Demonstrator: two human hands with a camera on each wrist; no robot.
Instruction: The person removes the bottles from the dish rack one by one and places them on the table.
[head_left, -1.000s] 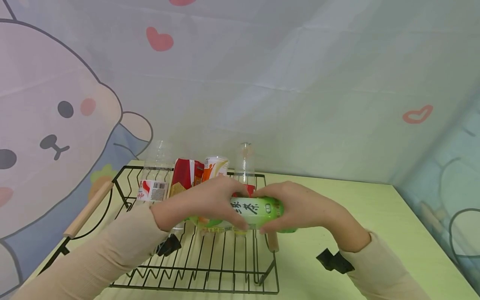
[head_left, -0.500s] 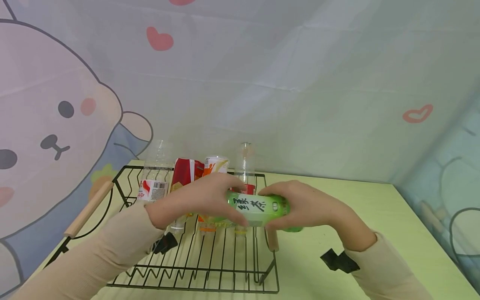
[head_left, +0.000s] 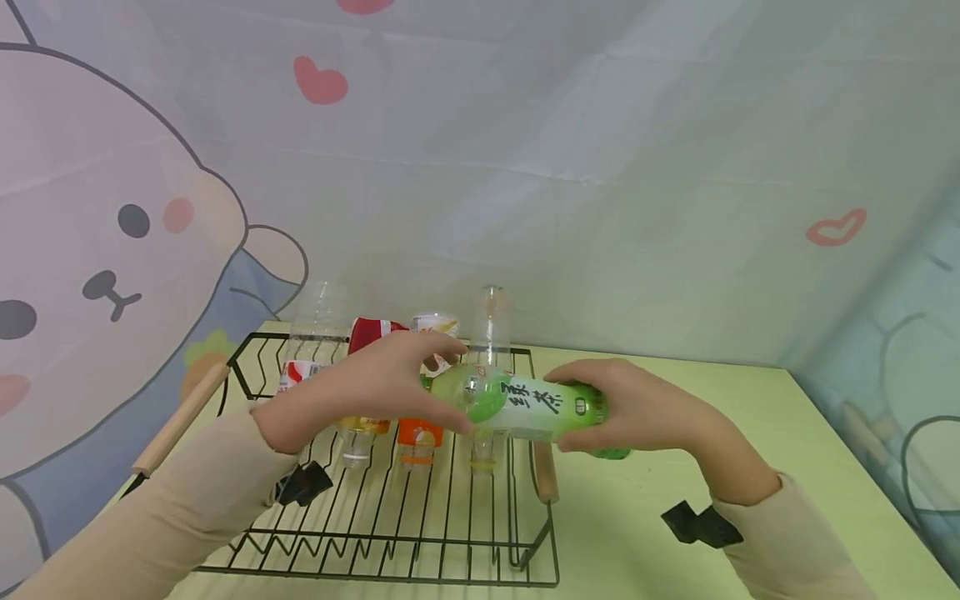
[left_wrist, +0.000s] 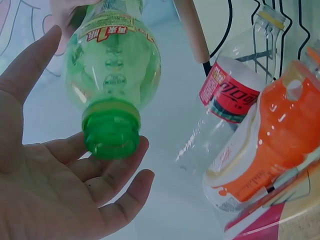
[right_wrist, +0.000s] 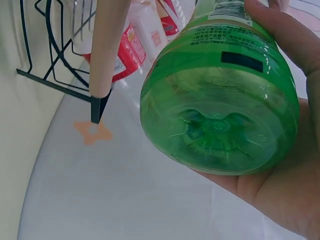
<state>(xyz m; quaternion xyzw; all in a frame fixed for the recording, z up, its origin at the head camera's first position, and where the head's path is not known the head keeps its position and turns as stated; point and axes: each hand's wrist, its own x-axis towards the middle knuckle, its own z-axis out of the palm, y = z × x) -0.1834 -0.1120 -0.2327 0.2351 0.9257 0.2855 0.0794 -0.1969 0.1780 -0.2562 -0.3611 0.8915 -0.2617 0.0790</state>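
A green tea bottle [head_left: 525, 408] lies tilted in mid-air above the wire rack, its neck toward the left. My right hand [head_left: 645, 408] grips it near the base, with fingers and thumb round its sides; the ribbed green bottom [right_wrist: 215, 130] faces the right wrist camera. Around the neck end, my left hand [head_left: 360, 387] is spread. In the left wrist view its fingers [left_wrist: 117, 175] are loosely extended beside the green bottle neck [left_wrist: 111, 135], and the palm stands apart from it. Whether a fingertip touches the neck, I cannot tell.
Beneath both hands stands a black wire rack [head_left: 375, 577] with wooden handles [head_left: 180, 421]. Several bottles lean in its back part, among them a clear bottle [head_left: 491, 325] and an orange-labelled bottle [left_wrist: 285, 140]. Pale green tabletop [head_left: 720, 400] extends to the right; a printed cloth [head_left: 600, 167] hangs behind.
My right hand has carried the green tea bottle to the right. My left hand has slid left off its body toward the neck, and its fingers have spread.
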